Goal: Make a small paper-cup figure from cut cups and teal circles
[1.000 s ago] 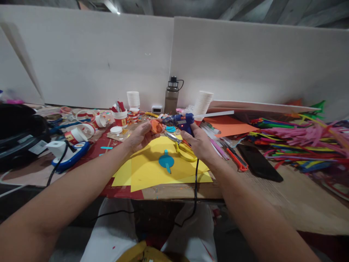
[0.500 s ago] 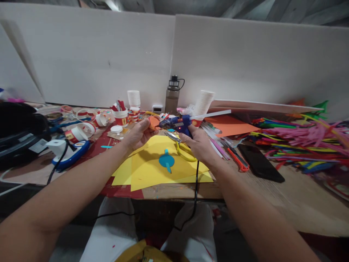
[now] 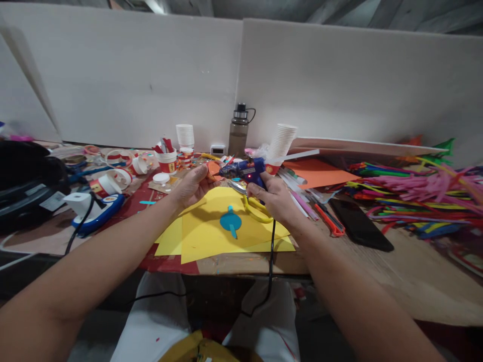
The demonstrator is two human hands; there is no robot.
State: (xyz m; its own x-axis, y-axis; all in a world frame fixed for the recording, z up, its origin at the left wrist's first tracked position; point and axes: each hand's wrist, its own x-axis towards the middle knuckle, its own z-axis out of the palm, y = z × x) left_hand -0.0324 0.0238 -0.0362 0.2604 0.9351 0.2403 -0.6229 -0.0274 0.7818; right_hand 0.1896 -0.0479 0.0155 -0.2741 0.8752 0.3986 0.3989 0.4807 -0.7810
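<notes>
My left hand (image 3: 195,186) is closed on a small orange paper piece (image 3: 214,169). In my right hand (image 3: 277,195) is a blue glue gun (image 3: 253,171), its nozzle pointing left at the orange piece; whether they touch is hard to tell. A white glue stick (image 3: 300,155) sticks out behind the gun. Below the hands, yellow paper sheets (image 3: 207,239) bear a blue disc (image 3: 229,221) with teal strips. Yellow-handled scissors (image 3: 258,210) lie under the gun, partly hidden by my right hand.
At the back stand a bottle (image 3: 238,131), stacked white cups (image 3: 283,141) and a cup of red items (image 3: 166,162). A power strip (image 3: 101,213) is at left. On the right are a black phone (image 3: 360,224), a red cutter (image 3: 330,221) and pipe cleaners (image 3: 422,188).
The glue gun has shifted very slightly, its body tilting a little in my right hand. My left hand and the orange piece have barely moved.
</notes>
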